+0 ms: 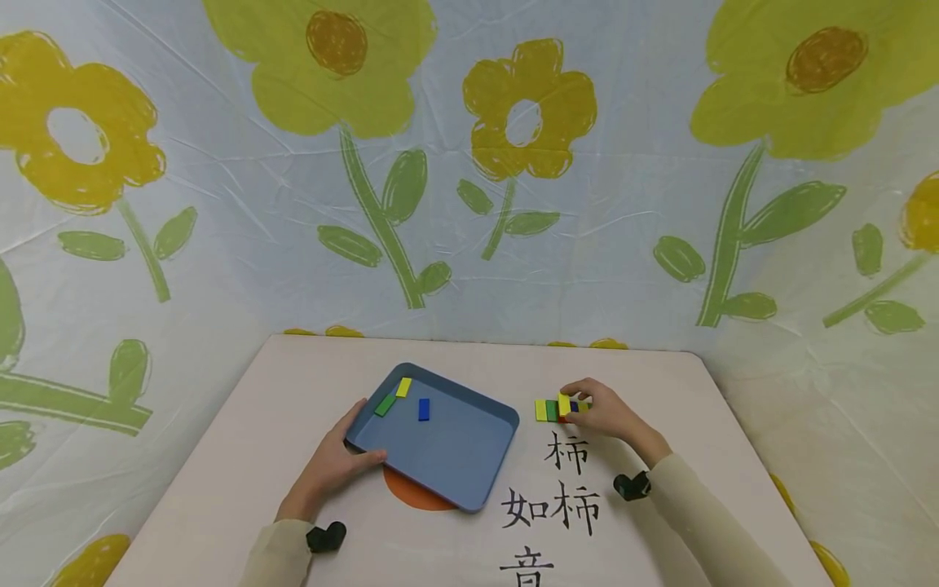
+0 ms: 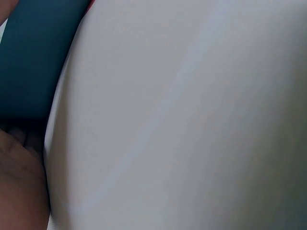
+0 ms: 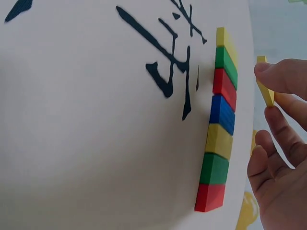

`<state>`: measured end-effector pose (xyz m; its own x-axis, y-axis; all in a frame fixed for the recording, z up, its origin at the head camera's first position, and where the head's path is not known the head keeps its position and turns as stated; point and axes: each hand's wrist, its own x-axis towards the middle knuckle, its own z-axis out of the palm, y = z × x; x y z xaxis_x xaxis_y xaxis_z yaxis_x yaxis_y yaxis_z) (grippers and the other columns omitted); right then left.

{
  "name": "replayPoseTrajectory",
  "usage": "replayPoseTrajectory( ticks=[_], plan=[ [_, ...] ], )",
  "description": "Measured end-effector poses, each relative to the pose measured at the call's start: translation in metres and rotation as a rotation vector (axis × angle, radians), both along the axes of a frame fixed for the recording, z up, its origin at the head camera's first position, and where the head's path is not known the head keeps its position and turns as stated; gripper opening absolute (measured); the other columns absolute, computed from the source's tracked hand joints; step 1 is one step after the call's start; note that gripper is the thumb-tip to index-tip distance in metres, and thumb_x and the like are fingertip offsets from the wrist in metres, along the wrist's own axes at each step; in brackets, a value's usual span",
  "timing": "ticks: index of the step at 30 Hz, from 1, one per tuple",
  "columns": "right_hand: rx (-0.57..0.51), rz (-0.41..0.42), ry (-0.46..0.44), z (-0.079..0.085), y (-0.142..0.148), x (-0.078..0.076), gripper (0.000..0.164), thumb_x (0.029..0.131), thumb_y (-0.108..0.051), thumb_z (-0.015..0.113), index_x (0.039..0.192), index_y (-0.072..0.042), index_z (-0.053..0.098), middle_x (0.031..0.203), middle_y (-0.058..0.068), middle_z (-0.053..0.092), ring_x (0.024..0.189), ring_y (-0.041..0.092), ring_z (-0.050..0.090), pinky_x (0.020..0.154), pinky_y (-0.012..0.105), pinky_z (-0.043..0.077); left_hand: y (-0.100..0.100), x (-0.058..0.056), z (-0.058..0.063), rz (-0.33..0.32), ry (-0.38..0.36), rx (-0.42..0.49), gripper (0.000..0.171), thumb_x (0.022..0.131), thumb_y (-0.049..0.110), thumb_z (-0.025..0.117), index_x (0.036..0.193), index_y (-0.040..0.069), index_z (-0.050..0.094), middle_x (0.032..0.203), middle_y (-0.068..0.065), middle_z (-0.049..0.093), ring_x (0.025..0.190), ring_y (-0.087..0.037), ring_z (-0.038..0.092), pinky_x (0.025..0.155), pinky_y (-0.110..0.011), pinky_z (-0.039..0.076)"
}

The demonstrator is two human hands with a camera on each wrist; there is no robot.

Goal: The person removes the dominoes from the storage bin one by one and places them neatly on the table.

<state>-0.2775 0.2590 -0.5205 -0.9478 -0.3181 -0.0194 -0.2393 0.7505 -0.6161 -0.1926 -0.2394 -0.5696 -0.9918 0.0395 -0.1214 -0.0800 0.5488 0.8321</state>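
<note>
A blue rectangular tray (image 1: pixel 455 440) lies turned at an angle on the table, with a yellow block (image 1: pixel 403 387), a green block (image 1: pixel 385 404) and a blue block (image 1: pixel 424 409) inside. My left hand (image 1: pixel 330 463) grips its left corner, thumb along the near rim and fingers at the left side. To the right, my right hand (image 1: pixel 607 412) pinches a thin yellow block (image 3: pixel 265 88) between thumb and fingers. That block is held up over a straight row of flat blocks in yellow, green (image 3: pixel 214 168), red (image 3: pixel 210 197) and blue (image 3: pixel 222 116), touching side by side.
Large black characters (image 1: pixel 550 507) are printed on the pale table (image 1: pixel 220 456) below the row. An orange printed patch (image 1: pixel 418 492) shows from under the tray's near edge. A flower-patterned cloth (image 1: pixel 623 228) hangs behind the table and along its sides.
</note>
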Motion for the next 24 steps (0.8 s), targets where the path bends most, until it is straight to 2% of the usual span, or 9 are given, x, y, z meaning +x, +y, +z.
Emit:
replayPoseTrajectory(
  ticks=[9, 24],
  plan=[
    [0.0, -0.006, 0.022, -0.001, 0.021, 0.002, 0.042, 0.087, -0.013, 0.079, 0.127, -0.004, 0.069, 0.133, 0.019, 0.064, 0.117, 0.039, 0.06, 0.097, 0.058, 0.053, 0.0, 0.0, 0.0, 0.0, 0.005, -0.011, 0.111, 0.081, 0.051, 0.084, 0.166, 0.027, 0.017, 0.172, -0.013, 0.021, 0.157, -0.042, 0.02, 0.123, -0.068, 0.019],
    [0.044, -0.111, -0.012, -0.003, 0.053, 0.009, 0.042, 0.086, -0.009, 0.077, 0.127, 0.0, 0.068, 0.133, 0.025, 0.061, 0.114, 0.042, 0.059, 0.091, 0.057, 0.055, 0.0, 0.001, 0.0, -0.003, 0.012, -0.011, 0.11, 0.081, 0.05, 0.084, 0.166, 0.026, 0.018, 0.171, -0.013, 0.022, 0.157, -0.043, 0.022, 0.123, -0.068, 0.021]
  ],
)
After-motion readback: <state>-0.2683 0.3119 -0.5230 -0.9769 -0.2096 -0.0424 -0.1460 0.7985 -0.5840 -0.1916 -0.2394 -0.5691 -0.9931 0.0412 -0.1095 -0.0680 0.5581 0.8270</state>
